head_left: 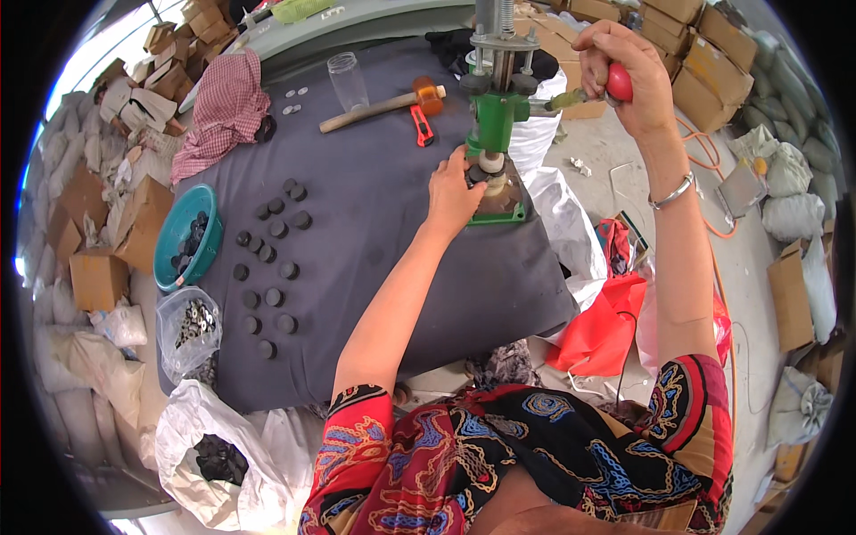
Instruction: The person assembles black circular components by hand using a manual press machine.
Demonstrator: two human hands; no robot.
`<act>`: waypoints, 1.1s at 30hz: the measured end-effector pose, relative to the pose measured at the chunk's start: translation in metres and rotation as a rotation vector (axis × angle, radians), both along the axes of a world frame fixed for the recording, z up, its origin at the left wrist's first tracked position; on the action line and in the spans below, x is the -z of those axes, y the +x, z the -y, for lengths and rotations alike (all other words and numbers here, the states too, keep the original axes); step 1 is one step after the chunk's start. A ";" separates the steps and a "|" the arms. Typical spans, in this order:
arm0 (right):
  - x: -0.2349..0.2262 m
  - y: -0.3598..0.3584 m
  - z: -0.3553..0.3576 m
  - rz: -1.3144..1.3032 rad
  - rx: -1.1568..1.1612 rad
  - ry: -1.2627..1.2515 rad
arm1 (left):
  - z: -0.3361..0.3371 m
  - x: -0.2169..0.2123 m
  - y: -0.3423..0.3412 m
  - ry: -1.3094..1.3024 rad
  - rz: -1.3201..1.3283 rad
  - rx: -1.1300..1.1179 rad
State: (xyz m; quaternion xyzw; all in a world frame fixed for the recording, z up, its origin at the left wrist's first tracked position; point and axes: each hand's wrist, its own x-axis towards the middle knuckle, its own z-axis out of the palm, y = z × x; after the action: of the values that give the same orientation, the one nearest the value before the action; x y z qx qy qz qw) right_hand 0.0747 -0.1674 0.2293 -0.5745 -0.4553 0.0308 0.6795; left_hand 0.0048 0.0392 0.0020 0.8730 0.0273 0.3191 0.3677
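A workshop: green lever press [492, 123], mallet [382, 111], stacked cardboard boxes [711, 96], bulging sacks [786, 96]

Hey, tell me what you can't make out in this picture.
All in the head view:
- Top of the green metal press: cut off by the upper edge.
- Small round black piece at the press: partly covered by the left hand.
- Shiny red ball knob: partly covered by the right hand.
- Small metallic-looking pieces in the clear plastic bag: too small to identify.
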 end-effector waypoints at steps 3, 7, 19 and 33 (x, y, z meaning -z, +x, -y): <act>0.000 -0.002 0.002 0.005 -0.002 -0.002 | 0.006 0.001 0.009 -0.047 0.009 0.050; 0.010 -0.010 0.005 0.002 -0.069 0.047 | 0.011 0.005 0.017 -0.139 0.020 0.019; 0.138 -0.067 0.026 0.600 0.257 -0.038 | -0.005 0.011 -0.002 -0.165 0.066 0.018; 0.040 -0.034 0.017 0.014 0.017 -0.067 | -0.219 0.017 -0.074 0.476 -0.475 -0.857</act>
State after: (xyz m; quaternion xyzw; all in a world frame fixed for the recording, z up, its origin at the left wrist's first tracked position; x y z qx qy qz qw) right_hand 0.0406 -0.1848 0.1894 -0.6010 -0.4541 0.0363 0.6567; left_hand -0.0691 0.2581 -0.0151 0.8910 0.3899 0.2316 -0.0195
